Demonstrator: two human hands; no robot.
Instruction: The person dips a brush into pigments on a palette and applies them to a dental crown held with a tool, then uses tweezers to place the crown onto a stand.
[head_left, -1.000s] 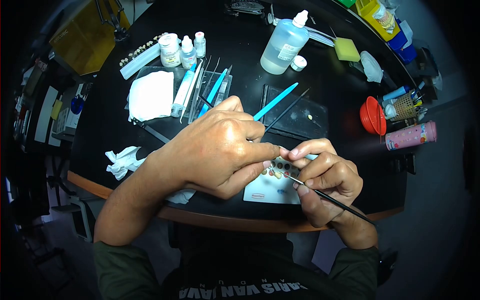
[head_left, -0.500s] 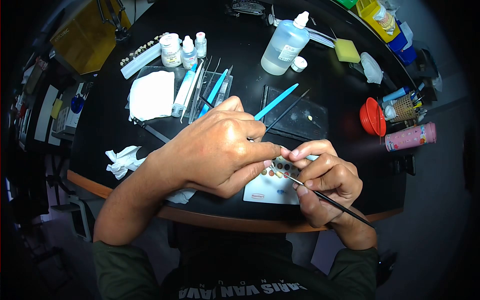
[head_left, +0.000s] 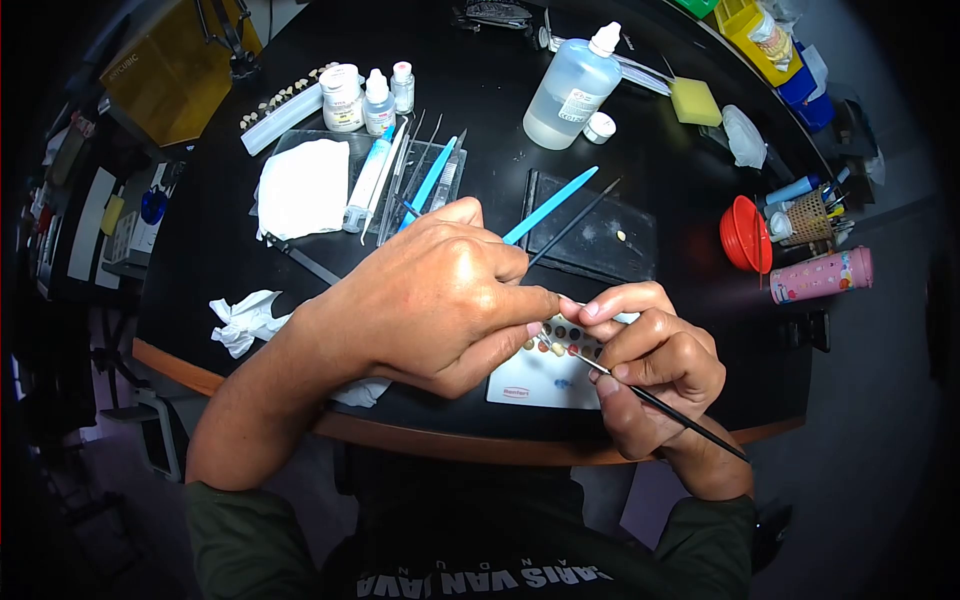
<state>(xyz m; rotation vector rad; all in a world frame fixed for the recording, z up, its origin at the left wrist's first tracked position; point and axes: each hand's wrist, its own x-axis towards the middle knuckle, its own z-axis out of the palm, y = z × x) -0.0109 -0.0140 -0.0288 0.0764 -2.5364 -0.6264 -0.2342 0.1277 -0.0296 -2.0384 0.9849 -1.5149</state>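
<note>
My left hand (head_left: 430,305) is closed, its fingertips pinching a tiny tooth-coloured piece (head_left: 556,348) that is too small to make out well. A blue-handled tool (head_left: 552,204) and a thin dark brush (head_left: 572,220) stick out past its knuckles. My right hand (head_left: 655,360) grips a fine black brush (head_left: 660,402), whose tip touches the small piece. Both hands meet above a white palette (head_left: 545,375) with coloured dots near the table's front edge.
A black slab (head_left: 600,240) lies behind the hands. Further back stand a clear liquid bottle (head_left: 570,88), small bottles (head_left: 365,100), a tray of tools (head_left: 410,170), white tissue (head_left: 300,190) and a yellow sponge (head_left: 694,100). A red funnel (head_left: 745,232) and pink tube (head_left: 822,272) sit right. Crumpled tissue (head_left: 243,320) lies left.
Almost nothing has moved. The black brush in my right hand has shifted very slightly against the small piece, and both hands stay together.
</note>
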